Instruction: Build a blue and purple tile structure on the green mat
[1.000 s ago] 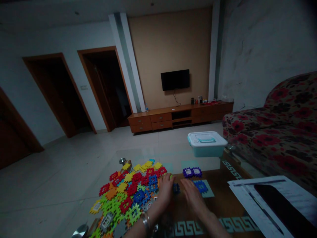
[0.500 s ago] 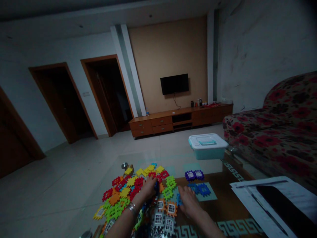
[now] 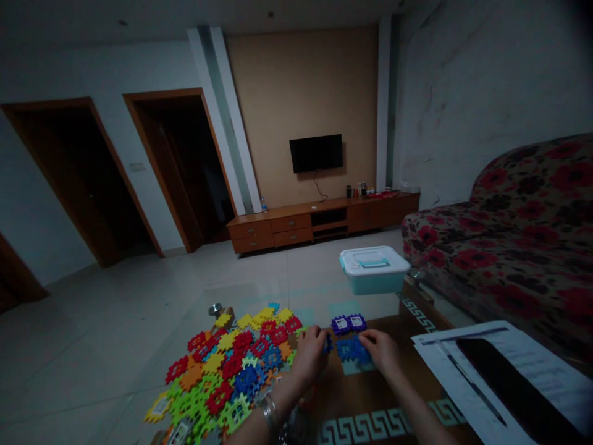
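Blue tiles (image 3: 351, 350) gripped between left hand (image 3: 309, 357) and right hand (image 3: 382, 350); multicoloured tile pile (image 3: 227, 371) left.

The glass-topped worktop (image 3: 430, 321) in front of me carries a spread of bright interlocking tiles (image 3: 227, 364) on its left part, two purple pieces (image 3: 348, 322) and a blue piece (image 3: 352, 349) near the middle, a lidded teal box (image 3: 374, 270) at the far edge — and printed sheets (image 3: 509, 364) under a dark slab (image 3: 509, 389) on my right
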Demonstrator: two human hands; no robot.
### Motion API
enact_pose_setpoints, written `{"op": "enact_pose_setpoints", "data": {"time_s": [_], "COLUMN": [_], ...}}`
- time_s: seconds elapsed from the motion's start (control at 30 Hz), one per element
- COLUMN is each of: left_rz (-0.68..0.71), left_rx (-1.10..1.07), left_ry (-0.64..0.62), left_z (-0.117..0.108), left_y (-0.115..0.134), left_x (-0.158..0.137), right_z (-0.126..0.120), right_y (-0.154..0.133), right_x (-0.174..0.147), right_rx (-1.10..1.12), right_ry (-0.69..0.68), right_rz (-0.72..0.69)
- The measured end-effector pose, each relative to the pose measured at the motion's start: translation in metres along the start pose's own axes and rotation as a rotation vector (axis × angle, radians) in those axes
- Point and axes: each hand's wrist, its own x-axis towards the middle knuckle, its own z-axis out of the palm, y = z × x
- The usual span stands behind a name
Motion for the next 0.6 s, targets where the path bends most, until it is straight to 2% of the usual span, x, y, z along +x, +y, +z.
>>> {"op": "enact_pose_setpoints", "data": {"time_s": [0.1,0.2,0.43,0.6], "left_rz": [0.044,0.094,0.125,0.114], "left_rx": [-0.04,-0.076,-0.072,-0.107], "left_ry": [-0.03,-0.06,-0.062,-0.074], "left_z": [0.011,0.019,0.03,0.034], "left_y": [0.02,0.031,0.047,0.043], "left_x": [0.008,0.013,0.02,0.025], "right_z": [-0.008,-0.008,0.001,-0.002], "right_y": [0.01,0.015,0.023,0.024], "right_x": [0.006,0.007,0.005,0.001], "right_rx": [0.108,0.081,-0.135,-0.341], "right_ry": [0.038,0.041,0.034,0.007], "right_rz": [0.147,0.21,0.151,0.067]}}
